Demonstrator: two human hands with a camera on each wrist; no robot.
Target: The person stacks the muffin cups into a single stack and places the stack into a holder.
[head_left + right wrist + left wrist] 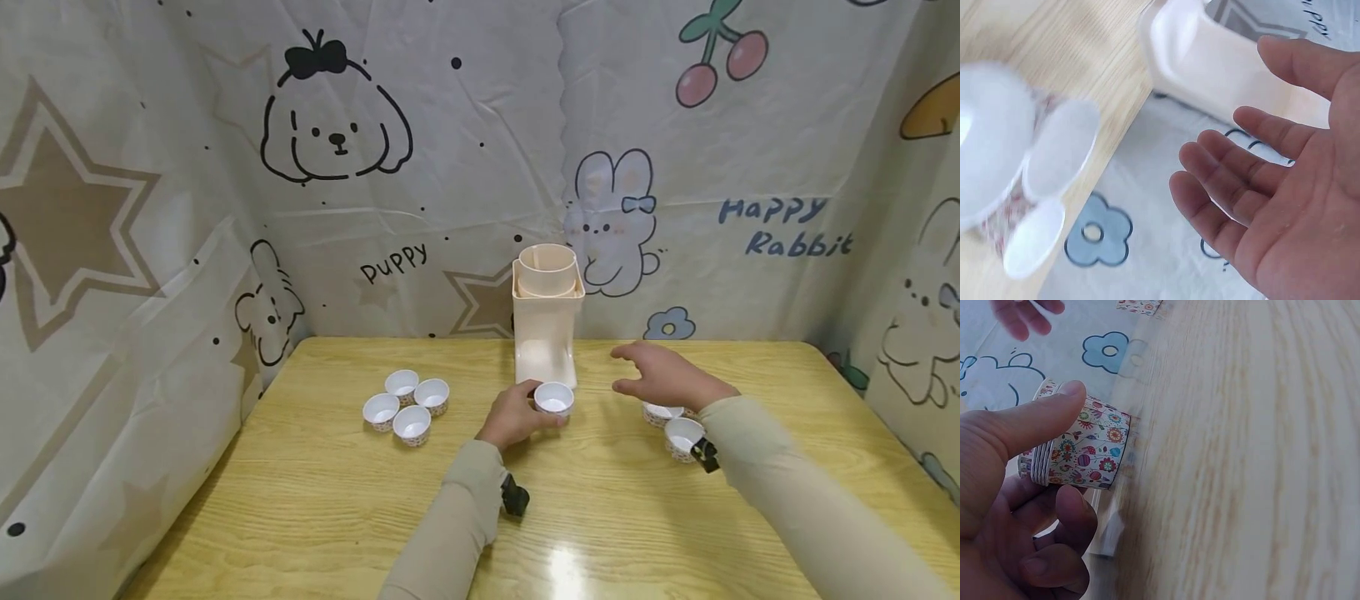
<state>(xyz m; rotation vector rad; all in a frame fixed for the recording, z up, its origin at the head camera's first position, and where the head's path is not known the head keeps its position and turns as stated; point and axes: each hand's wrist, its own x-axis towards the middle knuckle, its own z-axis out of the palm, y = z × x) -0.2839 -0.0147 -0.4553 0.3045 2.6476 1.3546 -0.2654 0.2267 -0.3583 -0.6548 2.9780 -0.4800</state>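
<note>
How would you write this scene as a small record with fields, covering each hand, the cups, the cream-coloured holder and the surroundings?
Left hand: the left hand holds a flower-patterned cup; several rims show, so probably a stack
Right hand: the right hand holds nothing, fingers apart
Left cups: four cups, openings up, grouped together
Right cups: cups partly hidden by the right arm; at least three show in the right wrist view
Holder: cream-coloured holder, upright, round tube on top
Surface: wooden table
Background: cartoon-printed cloth

Wood tbl [300, 517], pale cloth bkgd [495, 100] w/ puppy pic [337, 125], bunny pic [611, 225]
</note>
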